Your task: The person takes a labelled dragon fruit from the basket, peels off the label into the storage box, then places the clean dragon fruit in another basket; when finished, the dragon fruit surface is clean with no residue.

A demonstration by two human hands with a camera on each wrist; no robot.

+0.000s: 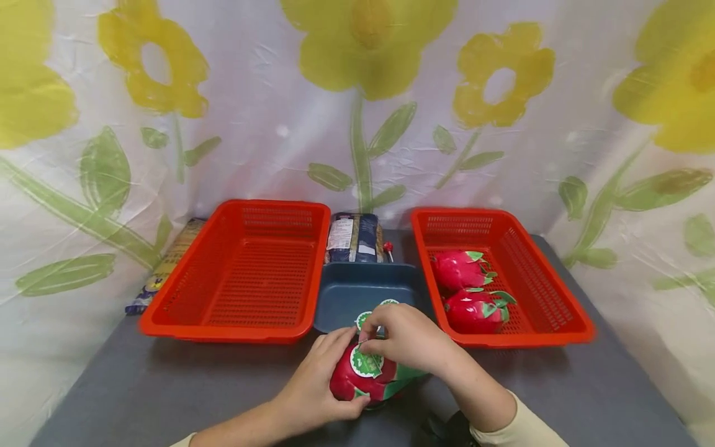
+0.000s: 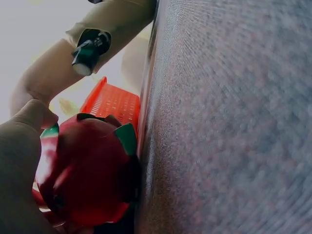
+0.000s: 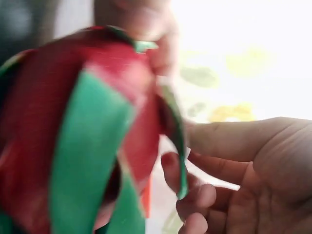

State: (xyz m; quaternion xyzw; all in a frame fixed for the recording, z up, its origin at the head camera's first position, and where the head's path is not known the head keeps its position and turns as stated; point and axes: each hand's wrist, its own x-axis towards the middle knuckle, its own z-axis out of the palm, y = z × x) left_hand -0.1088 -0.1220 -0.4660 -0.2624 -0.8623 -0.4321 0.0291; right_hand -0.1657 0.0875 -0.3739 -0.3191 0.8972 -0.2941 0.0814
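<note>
In the head view, my left hand grips a red dragon fruit with green leaf tips from its left side, thumb low and fingers along the top. My right hand is bent over the fruit from the right. Its thumb and forefinger pinch the upper edge of a round green label with a white rim, which lies against the fruit's top. The left wrist view has the fruit close beside the left hand. The right wrist view shows the fruit blurred beside the right hand.
More round green labels show by the right hand over a dark blue tray. A red basket stands left; another red basket at right holds two dragon fruits. Behind are a packed bag, a lollipop and a yellow bag.
</note>
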